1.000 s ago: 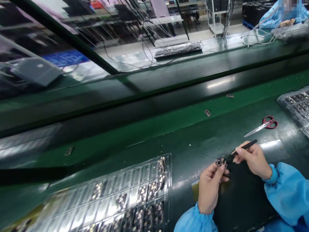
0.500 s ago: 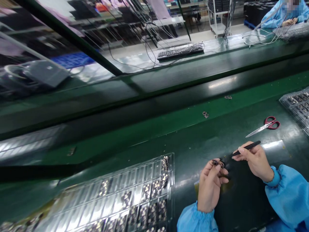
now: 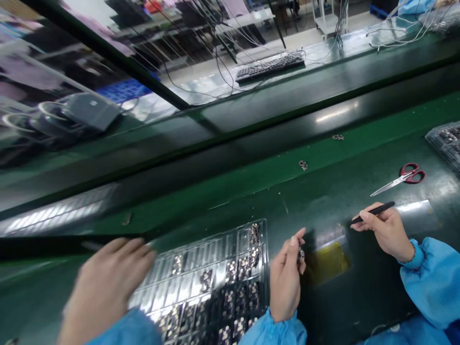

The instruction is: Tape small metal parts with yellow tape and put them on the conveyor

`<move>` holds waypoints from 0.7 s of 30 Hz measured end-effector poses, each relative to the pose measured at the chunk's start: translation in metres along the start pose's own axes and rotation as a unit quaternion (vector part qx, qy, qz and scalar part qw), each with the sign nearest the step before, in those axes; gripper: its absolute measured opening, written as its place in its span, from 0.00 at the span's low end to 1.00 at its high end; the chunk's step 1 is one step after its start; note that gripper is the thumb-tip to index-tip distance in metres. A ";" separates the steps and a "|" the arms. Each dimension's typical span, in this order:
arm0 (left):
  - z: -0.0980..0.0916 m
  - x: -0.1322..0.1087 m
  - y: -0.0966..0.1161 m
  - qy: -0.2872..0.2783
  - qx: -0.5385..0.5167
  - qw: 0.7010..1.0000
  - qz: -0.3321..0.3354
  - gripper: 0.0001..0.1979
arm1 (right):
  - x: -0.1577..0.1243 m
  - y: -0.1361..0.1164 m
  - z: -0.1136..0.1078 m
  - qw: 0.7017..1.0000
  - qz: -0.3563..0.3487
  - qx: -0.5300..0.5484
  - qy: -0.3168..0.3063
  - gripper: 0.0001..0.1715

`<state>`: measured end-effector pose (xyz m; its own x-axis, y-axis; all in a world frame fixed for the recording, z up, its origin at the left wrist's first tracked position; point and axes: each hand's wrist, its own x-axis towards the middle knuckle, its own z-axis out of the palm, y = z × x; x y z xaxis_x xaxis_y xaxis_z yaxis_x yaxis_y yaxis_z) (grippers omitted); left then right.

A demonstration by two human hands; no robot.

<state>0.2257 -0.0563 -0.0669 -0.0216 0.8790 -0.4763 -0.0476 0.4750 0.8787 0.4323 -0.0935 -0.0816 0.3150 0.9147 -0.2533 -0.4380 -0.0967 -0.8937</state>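
In the head view my left hand is closed, pinching a small metal electronic part between thumb and fingers. My right hand grips a slim black pen-shaped tool, its tip pointing left; I cannot tell its exact kind. Between both hands a yellow film piece lies on the dark green bench. Left of my left hand is a clear compartment tray partly filled with similar small parts. Over the tray's left side a co-worker's hand appears, blurred by motion.
Red-handled scissors lie above my right hand. Another clear tray stands at the right edge. Loose small metal parts lie on the green strip. A raised ledge with a keyboard and cables runs behind the bench.
My left hand has moved left and turned, uncovering more of the yellow film. My right hand keeps hold of the black tool. The co-worker's hand has entered at lower left.
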 end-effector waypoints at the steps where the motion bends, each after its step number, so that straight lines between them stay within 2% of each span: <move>1: 0.004 -0.001 -0.004 -0.005 0.011 1.000 -0.001 0.23 | 0.000 0.001 0.001 1.000 0.001 -0.003 0.003 0.12; 6: 0.040 -0.002 -0.018 -0.098 -0.071 0.990 -0.075 0.21 | 0.001 0.008 0.005 0.999 -0.005 -0.010 0.030 0.13; 8: 0.049 -0.001 -0.019 -0.130 -0.101 0.982 -0.092 0.20 | 0.001 0.011 0.007 0.999 -0.005 -0.010 0.036 0.14; 14: 0.049 0.001 -0.019 -0.164 -0.091 0.978 -0.089 0.17 | 0.000 0.014 0.015 0.999 0.002 -0.031 0.041 0.16; 21: 0.049 0.001 -0.023 -0.172 -0.066 0.980 -0.069 0.17 | -0.001 0.017 0.023 0.996 -0.021 -0.075 0.034 0.17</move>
<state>0.2758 -0.0647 -0.0861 0.3314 0.7798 -0.5311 -0.1553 0.6003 0.7845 0.4054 -0.0873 -0.0884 0.3884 0.8912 -0.2343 -0.2934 -0.1214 -0.9482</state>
